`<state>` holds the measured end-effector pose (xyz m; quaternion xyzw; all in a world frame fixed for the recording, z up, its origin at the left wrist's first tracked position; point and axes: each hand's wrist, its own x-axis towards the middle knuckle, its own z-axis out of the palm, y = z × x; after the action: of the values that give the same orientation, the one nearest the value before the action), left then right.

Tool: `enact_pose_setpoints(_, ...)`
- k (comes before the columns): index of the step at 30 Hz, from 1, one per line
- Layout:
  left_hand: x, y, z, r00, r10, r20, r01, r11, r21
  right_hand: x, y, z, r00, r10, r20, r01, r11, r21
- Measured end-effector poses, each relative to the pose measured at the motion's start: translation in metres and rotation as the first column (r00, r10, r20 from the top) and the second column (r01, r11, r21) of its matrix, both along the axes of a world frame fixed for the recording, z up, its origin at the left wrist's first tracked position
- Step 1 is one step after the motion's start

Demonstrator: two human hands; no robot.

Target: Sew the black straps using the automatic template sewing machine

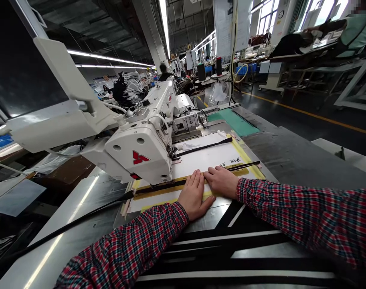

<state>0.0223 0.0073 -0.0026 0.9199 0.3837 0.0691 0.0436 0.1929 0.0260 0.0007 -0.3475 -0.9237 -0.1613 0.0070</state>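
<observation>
My left hand [195, 196] lies flat, fingers stretched forward, on a black strip along the near side of a white template board [201, 148] with yellow edges. Just right of it, my right hand [221, 180] rests on the same strip with its fingers curled down; what is under the fingertips is hidden. The black strip [245, 165] runs over a brown band, past both hands. A second black strip [205, 147] lies farther back on the board. The white sewing machine head [140, 152] stands over the board's left part.
A screen [23, 60] on a white arm stands at upper left. Black and white strips [231, 265] lie on the metal table close to me. A green plate [235, 122] is behind the board. Thread cones [201, 72] stand farther back. Another person [355, 32] leans over a table at upper right.
</observation>
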Motion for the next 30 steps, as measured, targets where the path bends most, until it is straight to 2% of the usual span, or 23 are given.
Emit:
enact_pose_setpoints(8, -0.001, 0.001, -0.006, 0.997, -0.002, 0.074, 0.003, 1.000, -0.004, 0.009, -0.001, 0.008, 0.998, -0.043, 0.035, 0.044, 0.998, -0.041)
enact_pose_setpoints(12, -0.006, 0.001, 0.001, 0.995, -0.043, 0.086, 0.046, 0.998, -0.034, 0.005, 0.000, 0.008, 0.998, -0.010, 0.060, 0.014, 0.998, -0.062)
enact_pose_setpoints(14, -0.022, -0.006, 0.011, 0.992, -0.100, 0.075, 0.105, 0.993, -0.060, 0.006, 0.001, 0.006, 0.998, -0.005, 0.065, 0.009, 0.998, -0.061)
enact_pose_setpoints(17, -0.064, -0.022, 0.026, 0.987, -0.153, 0.047, 0.157, 0.982, -0.104, 0.008, 0.003, 0.003, 0.998, -0.004, 0.067, 0.008, 0.999, -0.046)
enact_pose_setpoints(19, -0.096, -0.029, 0.031, 0.996, -0.082, 0.021, 0.084, 0.991, -0.102, 0.010, 0.003, 0.001, 0.997, -0.004, 0.078, 0.008, 0.999, -0.042)
enact_pose_setpoints(22, -0.129, -0.027, 0.028, 0.992, 0.121, -0.024, -0.122, 0.992, -0.031, 0.011, 0.002, 0.001, 0.995, -0.012, 0.104, 0.017, 0.999, -0.048)
enact_pose_setpoints(24, -0.135, -0.019, 0.019, 0.984, 0.168, -0.053, -0.168, 0.986, 0.008, 0.010, 0.001, 0.002, 0.993, -0.020, 0.115, 0.025, 0.999, -0.046)
enact_pose_setpoints(27, -0.130, -0.008, 0.007, 0.986, 0.156, -0.065, -0.153, 0.987, 0.055, 0.010, 0.001, 0.002, 0.993, -0.021, 0.116, 0.025, 0.999, -0.040)
enact_pose_setpoints(30, -0.124, -0.004, 0.003, 0.986, 0.155, -0.066, -0.149, 0.985, 0.086, 0.011, 0.002, 0.000, 0.993, -0.013, 0.114, 0.017, 0.999, -0.037)
